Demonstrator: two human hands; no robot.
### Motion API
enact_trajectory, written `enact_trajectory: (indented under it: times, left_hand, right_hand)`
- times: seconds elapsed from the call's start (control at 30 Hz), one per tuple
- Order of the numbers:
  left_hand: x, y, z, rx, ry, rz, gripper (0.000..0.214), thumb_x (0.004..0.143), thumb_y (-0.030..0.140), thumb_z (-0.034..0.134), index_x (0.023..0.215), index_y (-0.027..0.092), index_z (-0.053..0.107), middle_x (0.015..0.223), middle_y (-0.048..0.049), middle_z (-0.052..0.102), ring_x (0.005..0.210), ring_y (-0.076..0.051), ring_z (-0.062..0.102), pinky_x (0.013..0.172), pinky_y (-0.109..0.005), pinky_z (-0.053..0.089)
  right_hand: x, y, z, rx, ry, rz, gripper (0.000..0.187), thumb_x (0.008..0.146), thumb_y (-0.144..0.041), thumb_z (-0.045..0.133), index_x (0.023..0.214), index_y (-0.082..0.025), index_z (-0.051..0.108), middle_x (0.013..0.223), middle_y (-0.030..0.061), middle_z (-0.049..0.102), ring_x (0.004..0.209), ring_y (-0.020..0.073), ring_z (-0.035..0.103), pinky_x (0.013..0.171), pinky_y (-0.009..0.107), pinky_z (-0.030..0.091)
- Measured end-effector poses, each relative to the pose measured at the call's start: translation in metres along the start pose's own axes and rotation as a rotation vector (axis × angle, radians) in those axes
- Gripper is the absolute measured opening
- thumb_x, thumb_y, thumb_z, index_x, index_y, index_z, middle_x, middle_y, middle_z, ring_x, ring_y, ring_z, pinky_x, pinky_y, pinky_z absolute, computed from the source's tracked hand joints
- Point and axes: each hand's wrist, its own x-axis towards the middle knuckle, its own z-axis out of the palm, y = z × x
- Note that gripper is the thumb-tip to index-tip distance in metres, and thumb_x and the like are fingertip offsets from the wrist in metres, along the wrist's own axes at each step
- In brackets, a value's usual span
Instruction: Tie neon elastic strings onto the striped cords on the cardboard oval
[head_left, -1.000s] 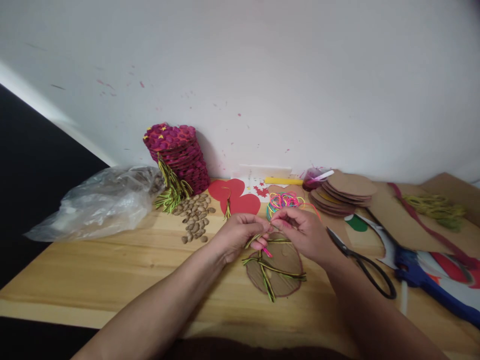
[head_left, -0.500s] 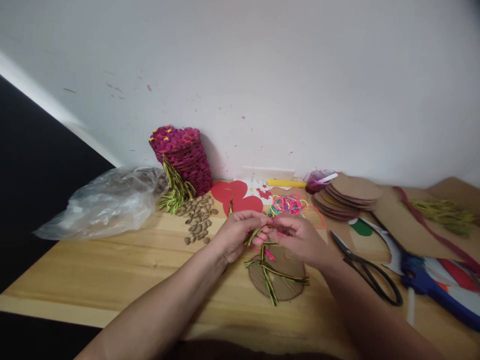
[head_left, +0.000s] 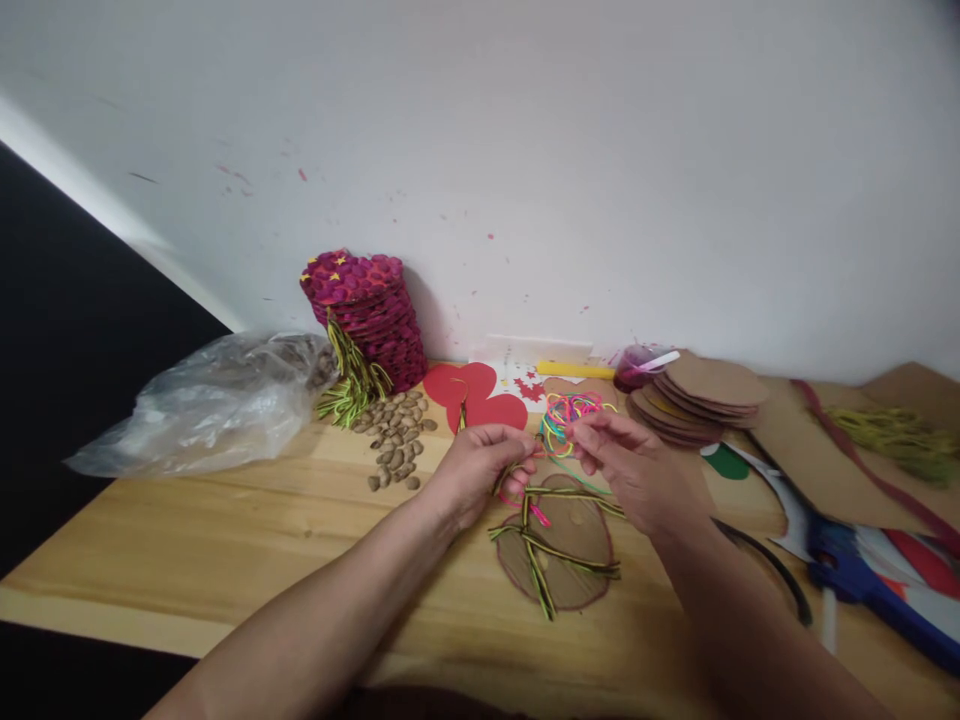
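My left hand (head_left: 476, 468) is closed in a pinch on a bundle of yellow-green and black yarn, with some pink cord hanging below its fingers. To its right, my right hand (head_left: 634, 465) is closed, thumb against fingertips; a thin strand seems to run between the hands, but what it pinches is too small to make out. Beneath them lies a round cardboard disc (head_left: 574, 590) with a dark edge, crossed by yellow-green and black yarn strands (head_left: 555, 552). Just behind the hands sits a tangle of multicoloured cord (head_left: 559, 412).
At the left are a magenta textured box (head_left: 379, 330) with a tassel (head_left: 352, 385), loose shells or seeds (head_left: 397, 440) and a plastic bag (head_left: 217, 410). Red paper (head_left: 491, 410) lies behind. Rightward stand a purple cup (head_left: 634, 368), stacked cardboard (head_left: 694, 395), scissors (head_left: 780, 570) partly under my forearm, and a blue-handled tool (head_left: 847, 570).
My right hand has moved right, away from my left, which stays nearly in place on the yarn. The right forearm now covers more of the black scissors.
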Motion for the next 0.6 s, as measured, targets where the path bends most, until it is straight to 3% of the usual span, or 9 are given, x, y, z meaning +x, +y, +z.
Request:
enact_trajectory:
  times: [0.13, 0.37, 0.6]
  left_hand:
    - [-0.002, 0.001, 0.002, -0.022, 0.000, -0.014, 0.019, 0.072, 0.026, 0.076, 0.078, 0.010, 0.069, 0.062, -0.0027, 0.064, 0.047, -0.007, 0.054, 0.045, -0.017, 0.041]
    - [-0.003, 0.004, 0.001, -0.053, -0.002, 0.002, 0.017, 0.073, 0.025, 0.074, 0.079, 0.010, 0.069, 0.063, -0.0035, 0.065, 0.048, -0.007, 0.055, 0.045, -0.016, 0.041]
    - [-0.002, 0.000, 0.003, 0.041, 0.007, 0.075, 0.025, 0.072, 0.032, 0.077, 0.079, 0.010, 0.068, 0.063, -0.0033, 0.066, 0.046, -0.007, 0.055, 0.047, -0.018, 0.045]
  right_hand:
    - [-0.002, 0.001, 0.001, -0.081, -0.015, -0.023, 0.025, 0.077, -0.045, 0.072, 0.078, -0.020, 0.069, 0.065, -0.0006, 0.060, 0.057, 0.0118, 0.051, 0.055, 0.026, 0.043]
    - [-0.005, 0.001, 0.005, -0.223, -0.249, 0.006, 0.024, 0.083, -0.043, 0.066, 0.085, -0.021, 0.073, 0.081, 0.0018, 0.072, 0.072, 0.0159, 0.063, 0.066, 0.028, 0.048]
    - [-0.009, 0.003, 0.016, -0.065, -0.108, 0.107, 0.029, 0.072, -0.046, 0.076, 0.075, -0.018, 0.070, 0.068, -0.0003, 0.067, 0.059, 0.0128, 0.056, 0.056, 0.026, 0.043]
